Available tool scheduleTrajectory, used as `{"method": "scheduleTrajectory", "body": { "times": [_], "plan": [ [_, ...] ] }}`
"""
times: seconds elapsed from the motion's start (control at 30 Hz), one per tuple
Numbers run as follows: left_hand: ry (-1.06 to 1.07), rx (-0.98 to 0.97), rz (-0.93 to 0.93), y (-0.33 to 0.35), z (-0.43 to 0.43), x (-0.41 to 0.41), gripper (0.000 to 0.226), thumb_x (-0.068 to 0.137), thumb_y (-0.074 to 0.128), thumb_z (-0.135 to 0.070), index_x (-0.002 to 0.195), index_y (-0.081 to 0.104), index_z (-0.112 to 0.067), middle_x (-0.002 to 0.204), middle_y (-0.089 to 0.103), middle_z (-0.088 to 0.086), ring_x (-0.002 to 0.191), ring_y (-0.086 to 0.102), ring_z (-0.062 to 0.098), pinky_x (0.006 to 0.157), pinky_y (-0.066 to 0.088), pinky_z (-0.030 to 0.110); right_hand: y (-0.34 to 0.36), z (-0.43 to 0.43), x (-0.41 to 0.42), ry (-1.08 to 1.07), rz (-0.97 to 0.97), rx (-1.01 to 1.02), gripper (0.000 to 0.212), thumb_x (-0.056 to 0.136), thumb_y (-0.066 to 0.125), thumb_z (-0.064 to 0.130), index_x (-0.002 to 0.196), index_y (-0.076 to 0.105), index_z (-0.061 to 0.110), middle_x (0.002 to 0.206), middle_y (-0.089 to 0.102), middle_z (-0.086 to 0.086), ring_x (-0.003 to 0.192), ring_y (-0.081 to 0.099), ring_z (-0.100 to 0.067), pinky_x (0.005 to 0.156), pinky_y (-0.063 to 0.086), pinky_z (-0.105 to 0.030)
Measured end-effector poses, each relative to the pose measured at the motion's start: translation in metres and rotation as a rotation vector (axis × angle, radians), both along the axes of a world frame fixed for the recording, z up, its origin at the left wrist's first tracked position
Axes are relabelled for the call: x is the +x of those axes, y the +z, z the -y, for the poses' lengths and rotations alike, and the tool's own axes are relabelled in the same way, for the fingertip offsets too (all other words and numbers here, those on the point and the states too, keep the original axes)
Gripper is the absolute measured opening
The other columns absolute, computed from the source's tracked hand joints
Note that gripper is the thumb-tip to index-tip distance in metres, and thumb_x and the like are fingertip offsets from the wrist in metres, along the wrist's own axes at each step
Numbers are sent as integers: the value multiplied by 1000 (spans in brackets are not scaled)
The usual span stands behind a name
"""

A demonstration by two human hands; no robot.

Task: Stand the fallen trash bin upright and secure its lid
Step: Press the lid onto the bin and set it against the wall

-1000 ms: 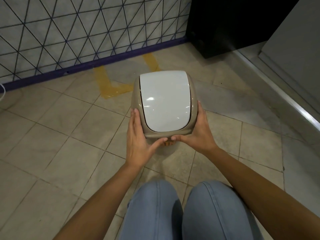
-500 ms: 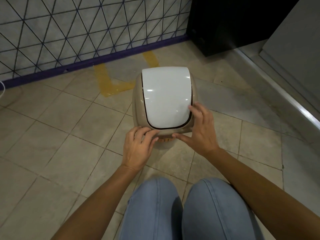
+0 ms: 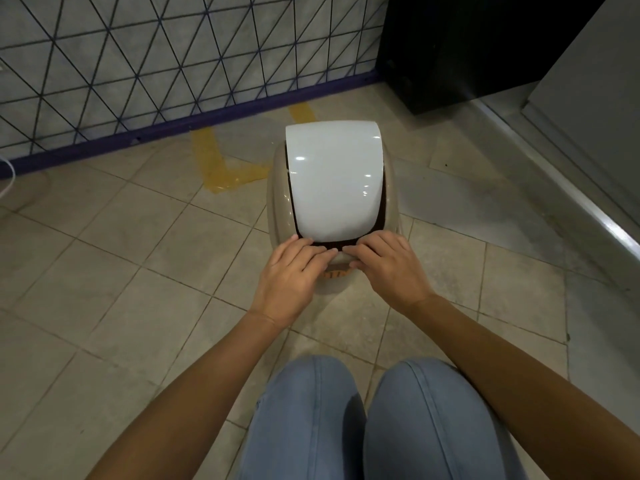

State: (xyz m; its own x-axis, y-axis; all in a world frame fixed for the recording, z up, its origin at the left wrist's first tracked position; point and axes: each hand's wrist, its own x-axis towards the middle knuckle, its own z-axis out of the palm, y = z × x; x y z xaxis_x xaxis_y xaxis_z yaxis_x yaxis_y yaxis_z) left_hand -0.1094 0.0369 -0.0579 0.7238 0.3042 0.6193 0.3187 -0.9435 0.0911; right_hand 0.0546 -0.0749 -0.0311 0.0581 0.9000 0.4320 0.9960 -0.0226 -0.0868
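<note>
A small beige trash bin (image 3: 278, 209) stands upright on the tiled floor, seen from above. Its white swing flap (image 3: 334, 178) is tilted, its far edge raised, with a dark gap along its near and right edges. My left hand (image 3: 291, 275) and my right hand (image 3: 388, 268) both rest flat on the near rim of the beige lid frame, fingertips almost meeting at the gap's edge. The thumbs are hidden under the hands. An orange mark on the bin's front shows between the hands.
A wall with a dark triangle pattern and purple skirting (image 3: 194, 123) runs behind the bin. Yellow tape (image 3: 221, 168) marks the floor to its left. A black cabinet (image 3: 450, 50) stands at the back right, a metal threshold (image 3: 588, 202) on the right. My knees (image 3: 374, 420) are below.
Both hands left the bin's sides and came together on the lid's near rim. The white flap tipped, its far edge rising and a dark gap opening at the near edge.
</note>
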Motion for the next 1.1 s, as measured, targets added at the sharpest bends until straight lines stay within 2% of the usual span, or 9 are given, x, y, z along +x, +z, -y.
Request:
{"method": "scheduleTrajectory", "body": {
  "times": [0.13,0.4,0.57,0.77,0.97,1.1],
  "plan": [
    [9,-7,19,2,-8,8,25,83,68,-8,108,70,-11,97,71,5,104,50,19,102,34,36,5,-9,2,-38,-94,-5,19,77,76,9,96,72,10,84,68,-6,84,64,-28,73,48,-35],
    [91,-25,-14,5,-25,21,30,79,72,-5,108,69,-11,100,71,6,110,47,22,102,31,36,15,-36,12,-40,-143,-39,19,73,77,10,92,75,10,77,68,-6,79,64,-29,69,47,-34],
    [165,-59,-37,8,-30,30,30,79,71,-4,109,69,-11,101,70,8,113,44,23,102,30,36,15,-51,23,-28,-175,-19,17,72,78,7,89,74,9,74,67,-7,77,63,-29,72,35,-29],
    [214,-54,-111,20,-45,38,26,81,71,-6,106,70,-11,99,70,7,103,62,29,98,33,36,19,-74,34,16,-266,-56,17,71,77,4,88,75,8,71,66,-10,75,65,-30,72,44,-35],
    [238,-58,-124,19,-66,42,25,80,71,-7,104,69,-12,97,70,6,101,59,27,100,32,36,21,-98,39,50,-316,-104,19,71,74,3,90,75,6,71,65,-12,74,64,-31,68,48,-39],
    [274,-43,-134,16,-79,45,28,77,74,-6,103,70,-12,93,70,6,101,62,28,106,28,36,19,-115,42,38,-288,-93,19,74,73,5,93,75,8,75,68,-10,77,66,-29,74,46,-39]
  ]
}}
